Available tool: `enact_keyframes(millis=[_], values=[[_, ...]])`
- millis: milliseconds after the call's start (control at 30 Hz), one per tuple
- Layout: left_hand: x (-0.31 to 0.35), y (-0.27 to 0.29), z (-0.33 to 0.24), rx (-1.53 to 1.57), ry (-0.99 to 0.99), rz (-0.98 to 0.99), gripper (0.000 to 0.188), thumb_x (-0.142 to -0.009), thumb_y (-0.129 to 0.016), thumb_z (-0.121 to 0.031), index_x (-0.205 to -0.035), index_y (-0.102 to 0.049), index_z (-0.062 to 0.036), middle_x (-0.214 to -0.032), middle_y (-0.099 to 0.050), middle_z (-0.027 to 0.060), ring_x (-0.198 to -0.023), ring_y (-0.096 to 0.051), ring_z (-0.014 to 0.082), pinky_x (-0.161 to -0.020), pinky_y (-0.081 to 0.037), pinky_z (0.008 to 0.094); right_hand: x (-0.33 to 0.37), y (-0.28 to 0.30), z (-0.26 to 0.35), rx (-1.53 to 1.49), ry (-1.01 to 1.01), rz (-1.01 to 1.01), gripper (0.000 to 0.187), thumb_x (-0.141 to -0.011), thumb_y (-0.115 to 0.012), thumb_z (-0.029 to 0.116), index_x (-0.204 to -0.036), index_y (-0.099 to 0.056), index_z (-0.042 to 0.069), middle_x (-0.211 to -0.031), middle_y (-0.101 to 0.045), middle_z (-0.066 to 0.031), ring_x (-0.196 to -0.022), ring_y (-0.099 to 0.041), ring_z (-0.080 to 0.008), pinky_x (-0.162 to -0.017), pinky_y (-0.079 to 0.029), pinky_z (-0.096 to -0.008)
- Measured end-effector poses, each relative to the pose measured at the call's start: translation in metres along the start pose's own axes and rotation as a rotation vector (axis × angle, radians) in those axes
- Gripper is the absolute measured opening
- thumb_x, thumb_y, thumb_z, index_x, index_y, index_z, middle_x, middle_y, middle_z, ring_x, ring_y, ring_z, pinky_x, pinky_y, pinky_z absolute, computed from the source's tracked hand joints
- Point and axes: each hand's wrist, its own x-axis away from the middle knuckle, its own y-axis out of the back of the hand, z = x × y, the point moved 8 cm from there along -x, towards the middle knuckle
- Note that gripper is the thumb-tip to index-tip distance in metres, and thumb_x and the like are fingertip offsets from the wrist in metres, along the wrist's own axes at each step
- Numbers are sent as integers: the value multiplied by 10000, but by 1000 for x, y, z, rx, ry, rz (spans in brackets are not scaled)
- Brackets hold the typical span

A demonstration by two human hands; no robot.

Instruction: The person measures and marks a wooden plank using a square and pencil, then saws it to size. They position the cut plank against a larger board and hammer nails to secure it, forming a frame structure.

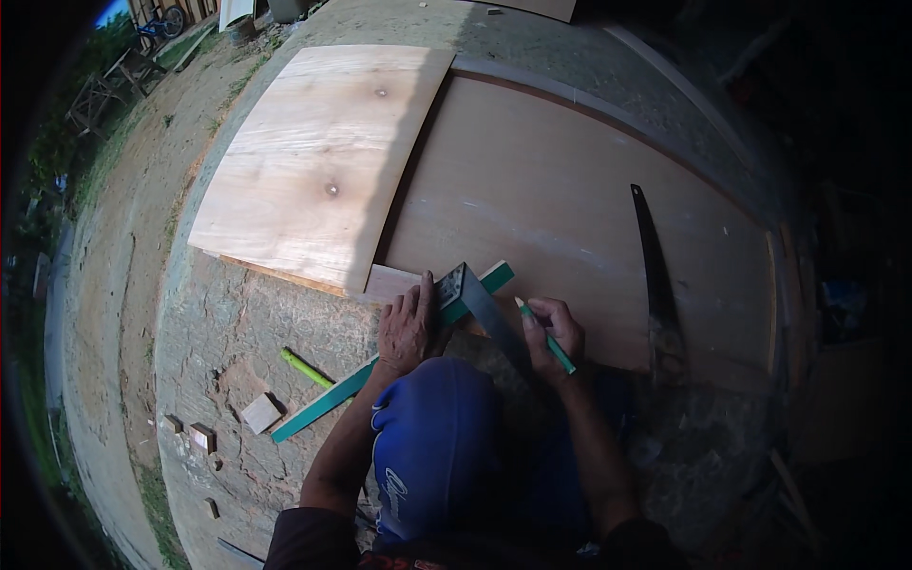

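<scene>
A long wood strip with a green-painted face runs slantwise from the lower left to the front edge of the panel. Across its far end lies a try square, its dark blade pointing toward me. My left hand is closed at the square's stock, fingers together, pressing it to the strip. In my right hand is a green pencil, pinched between thumb and fingers. Its pale tip points up and left, beside the blade and apart from it. My blue-clothed knee stands between my forearms.
A handsaw lies on the large brown panel, right of my hands. A pale plywood sheet overlaps the panel's left side. On the rough concrete at left are a lime-green stick, a square wood block and several small offcuts.
</scene>
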Motion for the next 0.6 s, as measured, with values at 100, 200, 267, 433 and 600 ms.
enact_keyframes(millis=[100, 200, 267, 433, 600], values=[[0, 1, -1, -10, -7, -12, 982, -884, -681, -478, -1583, -229, 44, -1299, -557, 187, -1062, -571, 357, -882, -442, 448, 0, -9, -8, -25, -52, 33, 177, -957, -671, 124, -1085, -650, 3, -927, -716, -154, -837, -727, -234, -762, -570, -349], [-1, 0, -1, -21, -3, -5, 980, -883, -680, -475, -1582, -230, 44, -1294, -558, 186, -1061, -571, 355, -884, -442, 450, 1, -15, -9, 20, -7, 50, 177, -940, -702, 111, -1076, -663, 3, -943, -716, -153, -847, -724, -230, -754, -571, -346], [-2, -2, -1, -31, 1, -4, 980, -881, -681, -470, -1582, -229, 44, -1291, -558, 185, -1061, -571, 353, -886, -442, 452, -1, -19, -11, 83, 124, 71, 179, -935, -725, 101, -1074, -673, 1, -967, -722, -147, -859, -714, -185, -740, -564, -321], [-2, -1, -1, -12, 5, 16, 983, -871, -691, -457, -1583, -229, 39, -1285, -556, 180, -1062, -571, 351, -893, -443, 449, -9, -26, -2, 85, 287, 83, 198, -888, -757, 45, -1070, -687, 11, -948, -705, -168, -829, -721, -285, -726, -575, -362], [-1, 0, -1, -5, 5, 19, 986, -865, -699, -449, -1587, -228, 30, -1290, -553, 175, -1060, -570, 350, -894, -443, 447, -15, -32, -1, 118, 323, 109, 201, -869, -763, 26, -1052, -682, 15, -941, -700, -176, -823, -718, -324, -720, -579, -388]])
